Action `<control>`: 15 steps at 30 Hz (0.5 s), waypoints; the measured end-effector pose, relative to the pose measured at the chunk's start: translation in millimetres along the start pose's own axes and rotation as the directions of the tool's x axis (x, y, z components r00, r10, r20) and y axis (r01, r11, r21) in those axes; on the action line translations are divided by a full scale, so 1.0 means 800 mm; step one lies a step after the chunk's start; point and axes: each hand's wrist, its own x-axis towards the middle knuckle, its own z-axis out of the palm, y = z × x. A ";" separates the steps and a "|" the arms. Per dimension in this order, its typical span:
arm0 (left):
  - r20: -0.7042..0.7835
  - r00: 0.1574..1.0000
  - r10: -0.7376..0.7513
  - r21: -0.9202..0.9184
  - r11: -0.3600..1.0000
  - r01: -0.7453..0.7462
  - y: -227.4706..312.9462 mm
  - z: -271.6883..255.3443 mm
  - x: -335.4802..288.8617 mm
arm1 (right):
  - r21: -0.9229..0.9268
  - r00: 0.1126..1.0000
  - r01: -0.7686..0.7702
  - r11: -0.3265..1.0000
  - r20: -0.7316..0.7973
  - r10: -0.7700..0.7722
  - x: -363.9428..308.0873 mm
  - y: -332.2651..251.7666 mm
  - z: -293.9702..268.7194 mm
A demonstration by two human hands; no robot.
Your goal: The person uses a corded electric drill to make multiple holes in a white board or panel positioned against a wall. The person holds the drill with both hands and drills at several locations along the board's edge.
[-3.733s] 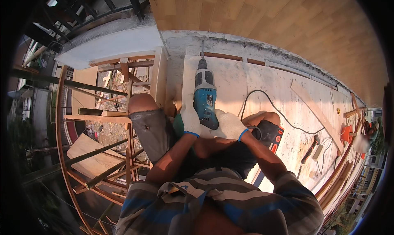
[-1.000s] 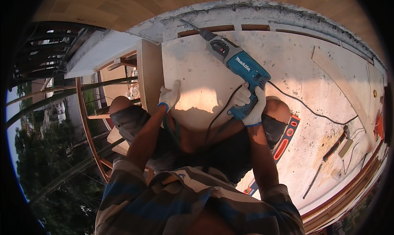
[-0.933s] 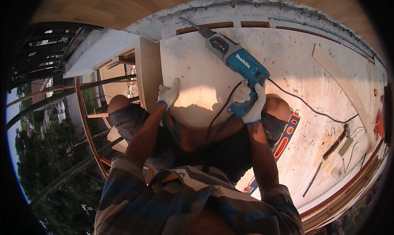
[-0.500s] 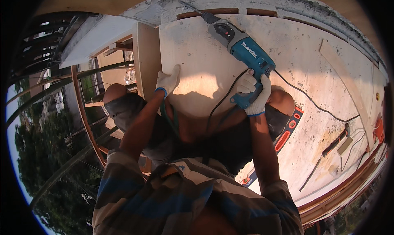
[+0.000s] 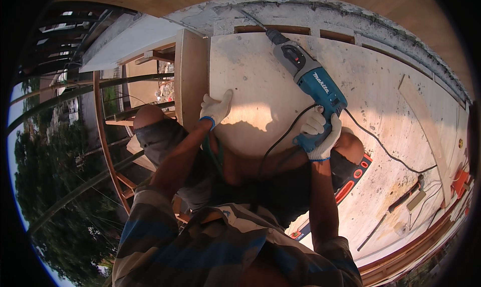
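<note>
One gloved hand, the right hand (image 5: 328,145), was closed around the rear handle of a teal and grey rotary hammer (image 5: 320,81), its fingers curled firmly over the grip; whether one lay on the trigger could not be told. The left hand (image 5: 216,108) held nothing that showed, its fingers loosely spread and only slightly bent near the left edge of a pale plywood panel (image 5: 250,71), where it seemed to rest. The rotary hammer lay ahead of the person, above the panel, its long axis slanting from the right knee (image 5: 349,149) forward and to the left. Its drill bit (image 5: 252,18) pointed at the rough concrete ledge beyond the panel's far edge, though contact with it could not be made out. The right hand was by far the nearer to the tool, gripping its back end; the left hand stood well apart, to the left of the tool's body. Beside the right leg lay a red-and-dark spirit level (image 5: 344,192), and farther right a wooden strip (image 5: 427,124) stretched across the panel.
</note>
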 end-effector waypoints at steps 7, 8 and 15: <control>0.016 1.000 0.015 0.038 0.999 -0.015 0.004 0.004 -0.010 | -0.062 1.000 0.005 0.998 0.023 -0.003 -0.006 -0.001 -0.002; 0.023 1.000 0.016 0.050 0.999 -0.017 0.006 0.005 -0.015 | -0.063 1.000 -0.004 0.998 0.023 0.006 -0.007 -0.001 -0.004; 0.019 0.999 0.050 0.060 0.997 -0.051 0.006 0.005 0.000 | -0.115 0.997 0.003 0.993 0.079 0.006 -0.003 -0.010 -0.012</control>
